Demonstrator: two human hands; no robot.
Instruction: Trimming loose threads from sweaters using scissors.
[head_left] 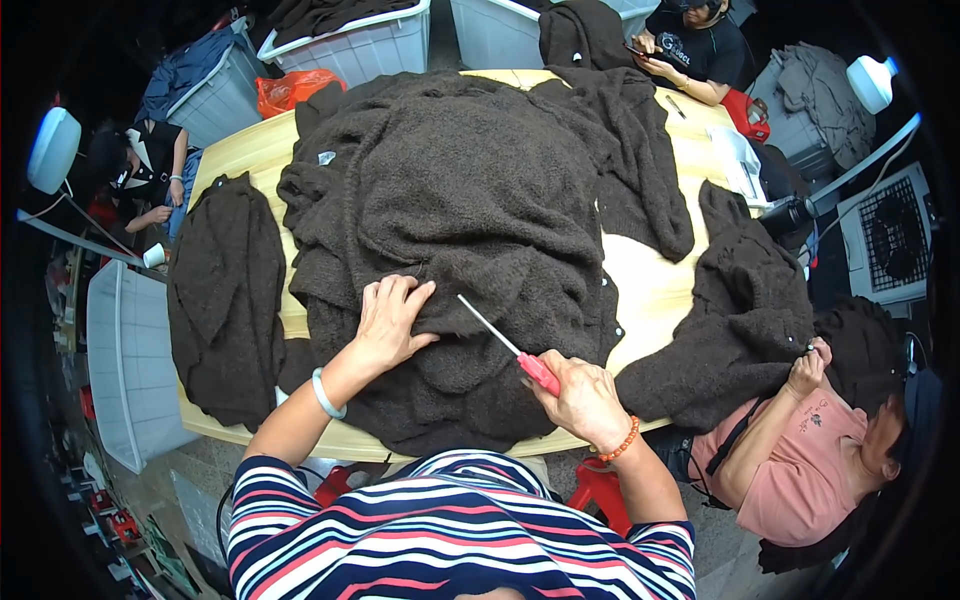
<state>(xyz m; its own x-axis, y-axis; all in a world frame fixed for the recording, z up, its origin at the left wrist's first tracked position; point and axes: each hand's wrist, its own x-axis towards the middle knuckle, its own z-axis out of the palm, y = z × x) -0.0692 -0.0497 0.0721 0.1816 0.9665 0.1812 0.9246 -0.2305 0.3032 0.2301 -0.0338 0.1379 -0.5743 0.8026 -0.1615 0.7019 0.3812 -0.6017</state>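
A dark brown knitted sweater [480, 160] lies heaped across the middle of the table in front of me. My left hand [393, 318] rests on its near part, thumb and fingers apart, beside a folded flap of the knit. In my right hand [588, 402] is a screwdriver [538, 372] with a red handle and a long thin metal shaft. The fingers are wrapped round the handle, and the shaft points up and left over the fabric, its tip a short way right of my left hand. Whether the tip touches the knit I cannot tell.
More dark knits lie on the wooden table [655, 290], a folded one [228, 300] at left. At right, a person in pink [800, 450] handles another knit [745, 320]. Two more people sit at the far corners. White bins [375, 45] and lamps [870, 85] surround the table.
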